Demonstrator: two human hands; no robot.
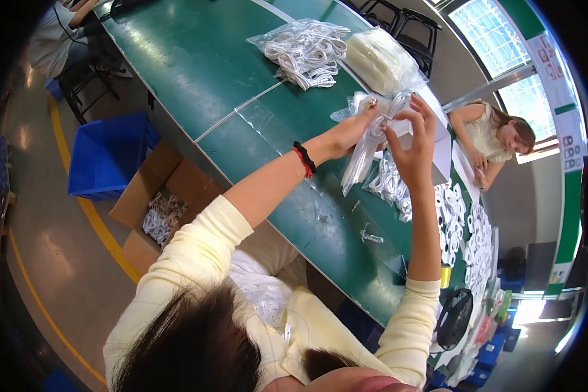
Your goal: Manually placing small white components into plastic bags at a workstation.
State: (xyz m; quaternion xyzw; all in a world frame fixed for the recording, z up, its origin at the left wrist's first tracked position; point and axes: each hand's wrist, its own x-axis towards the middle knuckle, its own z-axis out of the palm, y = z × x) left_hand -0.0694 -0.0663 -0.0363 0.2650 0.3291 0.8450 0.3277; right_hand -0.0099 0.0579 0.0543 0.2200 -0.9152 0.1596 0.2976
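Note:
Above the green table [196, 78], my left hand [354, 130] is closed around a clear plastic bag [358, 171] that hangs down below it. A coiled white cable [393, 108] shows at the bag's upper end. My right hand [415, 140] faces it, with thumb and forefinger pinched at the cable and the other fingers raised. Behind my right hand stands a white box [440, 153], partly hidden. More white cables [391, 183] lie on the table under my hands.
A bag of coiled white cables [307, 55] and a stack of clear bags [382, 62] lie at the far side. White ring-shaped pieces [478, 245] cover the right side. A co-worker [496, 134] sits opposite. A cardboard box [193, 176] and blue bin [104, 153] stand left.

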